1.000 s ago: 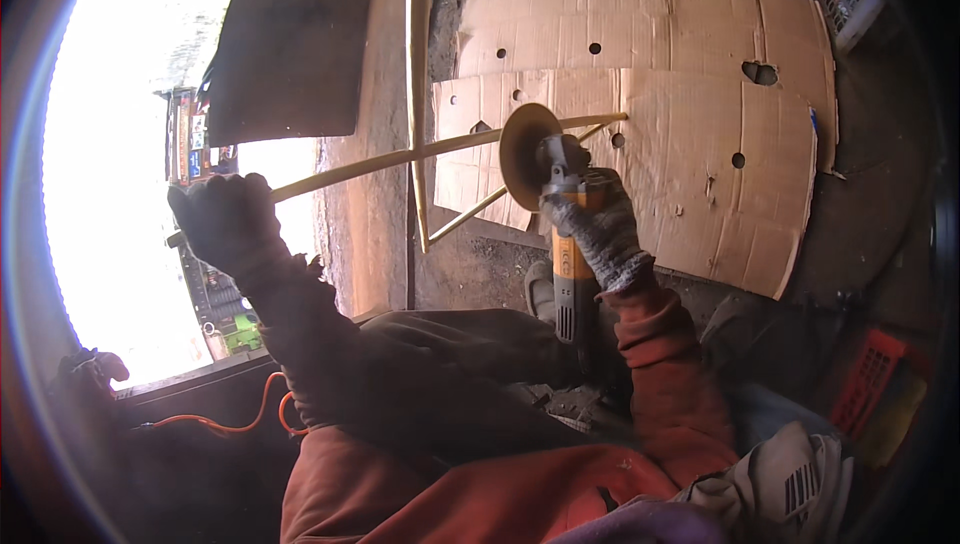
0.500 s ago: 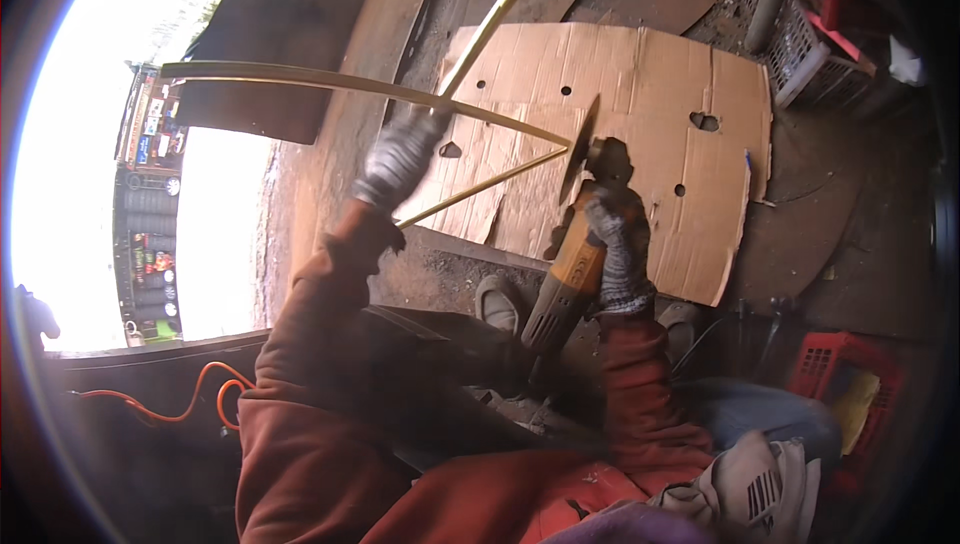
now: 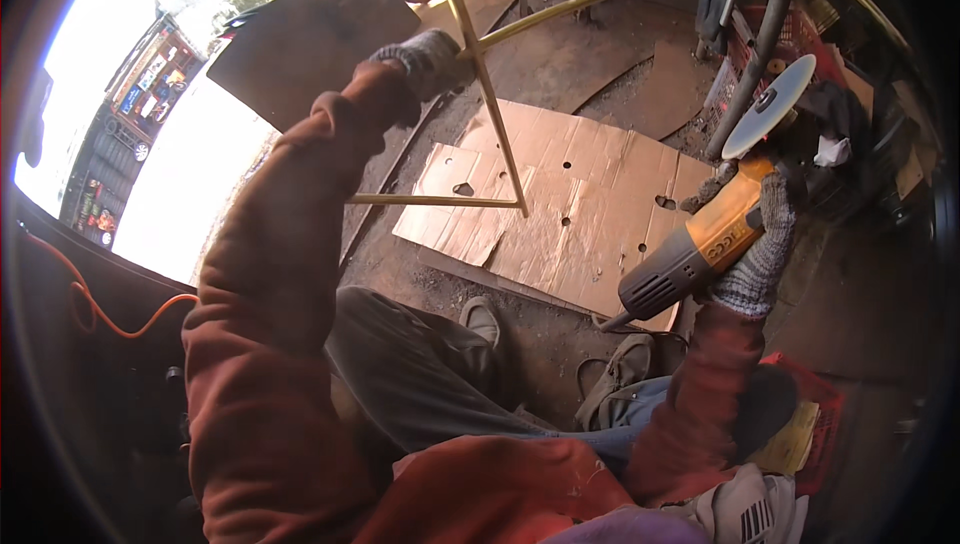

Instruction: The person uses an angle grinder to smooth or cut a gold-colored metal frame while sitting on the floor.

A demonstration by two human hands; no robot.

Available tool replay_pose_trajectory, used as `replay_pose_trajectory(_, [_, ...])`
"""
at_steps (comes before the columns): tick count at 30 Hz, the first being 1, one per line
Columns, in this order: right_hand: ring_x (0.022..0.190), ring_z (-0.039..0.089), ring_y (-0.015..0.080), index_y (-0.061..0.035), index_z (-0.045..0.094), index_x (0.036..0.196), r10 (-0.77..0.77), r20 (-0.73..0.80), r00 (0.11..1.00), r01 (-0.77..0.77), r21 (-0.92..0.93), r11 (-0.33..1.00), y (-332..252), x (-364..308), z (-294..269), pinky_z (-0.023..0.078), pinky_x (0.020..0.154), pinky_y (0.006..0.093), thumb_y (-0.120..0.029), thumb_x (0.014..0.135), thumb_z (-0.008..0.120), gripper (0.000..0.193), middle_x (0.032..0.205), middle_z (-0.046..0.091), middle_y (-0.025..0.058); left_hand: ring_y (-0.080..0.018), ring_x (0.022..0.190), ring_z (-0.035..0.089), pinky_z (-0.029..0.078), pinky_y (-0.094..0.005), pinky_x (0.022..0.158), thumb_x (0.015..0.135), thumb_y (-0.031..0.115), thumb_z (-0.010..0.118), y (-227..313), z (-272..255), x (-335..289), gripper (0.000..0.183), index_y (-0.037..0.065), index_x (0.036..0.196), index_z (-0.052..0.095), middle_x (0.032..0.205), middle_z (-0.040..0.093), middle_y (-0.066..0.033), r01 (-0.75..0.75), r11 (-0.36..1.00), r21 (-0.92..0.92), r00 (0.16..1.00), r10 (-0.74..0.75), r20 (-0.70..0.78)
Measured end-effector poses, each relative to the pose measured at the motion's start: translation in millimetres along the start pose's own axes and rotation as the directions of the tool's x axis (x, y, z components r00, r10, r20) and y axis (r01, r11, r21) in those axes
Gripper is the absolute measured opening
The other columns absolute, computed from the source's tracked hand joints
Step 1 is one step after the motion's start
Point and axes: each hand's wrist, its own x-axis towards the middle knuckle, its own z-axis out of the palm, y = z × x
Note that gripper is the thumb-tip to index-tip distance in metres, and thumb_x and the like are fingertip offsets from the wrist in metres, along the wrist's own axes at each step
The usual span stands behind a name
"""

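Workshop floor (image 3: 545, 69), cardboard (image 3: 600, 189) down. Left hand (image 3: 428, 59) grips frame (image 3: 505, 149), far left; right hand (image 3: 765, 249) grips grinder (image 3: 715, 229), right, disc (image 3: 786, 96) clear of frame. Bars look joined; how much grinding remains, can't tell.

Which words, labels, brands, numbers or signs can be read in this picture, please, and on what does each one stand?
Angle grinder, held in the right hand: dark lettering on its yellow side, which I will not copy out.
Signboards outside, at the far left: too small and blurred to read.
Pale fabric item at the lower edge: dark stripes, no readable words.
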Motion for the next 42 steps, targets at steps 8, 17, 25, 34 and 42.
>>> replay_pose_trajectory(8, [0.075,0.065,0.0277,-0.0048,0.053,0.125,-0.023,0.146,0.989,0.029,-0.04,0.999,-41,-71,16,0.06,0.061,0.0418,-0.027,0.089,0.061,0.043,0.101,0.061,0.0139,-0.0193,0.058,0.063,0.051,-0.0345,0.056,0.076,0.031,0.069,91,-92,-94,0.023,0.009,0.081,0.074,0.062,0.065,-0.0046,0.066,0.79,0.609,0.997,-0.071,-0.017])
replay_pose_trajectory(17, [0.079,0.06,0.0225,-0.0078,0.047,0.133,0.066,0.303,0.951,-0.045,-0.076,0.996,-24,-89,-10,0.055,0.066,0.0392,-0.046,0.089,0.062,0.06,0.095,0.057,0.0083,-0.0185,0.061,0.064,0.05,-0.0314,0.055,0.076,0.032,0.075,120,-119,-178,0.017,0.016,0.083,0.073,0.069,0.066,-0.0002,0.061,0.607,0.792,0.974,-0.209,0.086])
replay_pose_trajectory(25, [0.069,0.055,0.0228,-0.005,0.048,0.123,0.169,0.171,0.971,-0.175,0.023,0.984,-10,-101,-29,0.05,0.061,0.0378,-0.05,0.093,0.054,0.054,0.089,0.054,0.0084,-0.0191,0.061,0.064,0.051,-0.0321,0.055,0.077,0.033,0.075,41,-101,-231,0.018,0.015,0.083,0.072,0.069,0.066,-0.0009,0.168,0.856,0.488,0.976,-0.074,-0.206])
replay_pose_trajectory(34, [0.074,0.06,0.0275,-0.0057,0.048,0.13,0.125,0.244,0.962,-0.171,0.178,0.969,10,-69,-58,0.056,0.065,0.0443,-0.054,0.092,0.052,0.062,0.095,0.059,0.0131,-0.0198,0.06,0.063,0.051,-0.0331,0.054,0.078,0.033,0.074,129,56,-353,0.02,0.014,0.084,0.071,0.068,0.065,-0.0018,-0.373,0.895,-0.242,0.857,0.233,-0.459])
replay_pose_trajectory(42, [0.078,0.061,0.0307,-0.0003,0.049,0.125,0.277,0.306,0.911,-0.337,0.165,0.927,8,-60,-77,0.054,0.07,0.0429,-0.055,0.088,0.06,0.067,0.097,0.06,0.0143,-0.0204,0.059,0.063,0.051,-0.034,0.054,0.08,0.033,0.074,151,164,-349,0.021,0.013,0.085,0.07,0.068,0.064,-0.0025,-0.36,0.783,-0.508,0.921,0.21,-0.328])
